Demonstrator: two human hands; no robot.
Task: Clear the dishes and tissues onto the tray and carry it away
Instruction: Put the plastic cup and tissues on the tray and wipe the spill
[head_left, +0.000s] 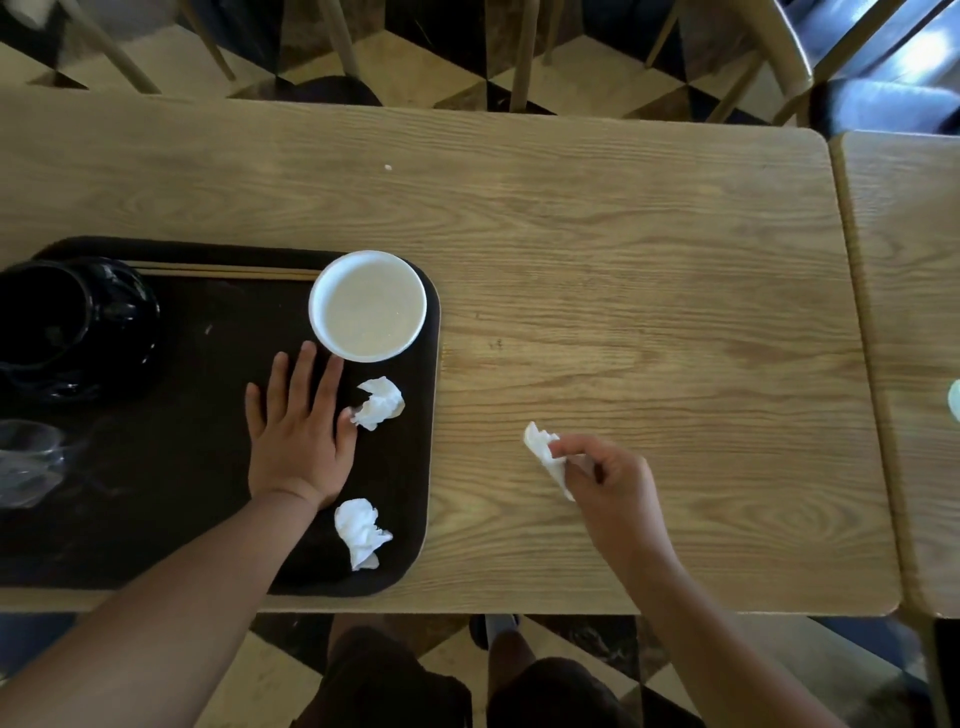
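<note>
A dark brown tray (197, 395) lies on the left of the wooden table (649, 249). On it stand a white bowl (368, 305), a black pot (72, 327) and a clear glass (28, 462). Two crumpled tissues rest on the tray, one (380, 402) by my left thumb and one (359, 531) near the tray's front edge. My left hand (296, 431) lies flat on the tray, fingers spread, holding nothing. My right hand (602, 473) pinches a third white tissue (545, 454) just above the table, right of the tray.
Chopsticks (228, 270) lie along the tray's far rim. A second table (914, 338) adjoins on the right with a pale object (955, 400) at the frame edge. Chair legs (337, 36) stand beyond the far edge on a checkered floor. A small crumb (387, 167) lies on the table.
</note>
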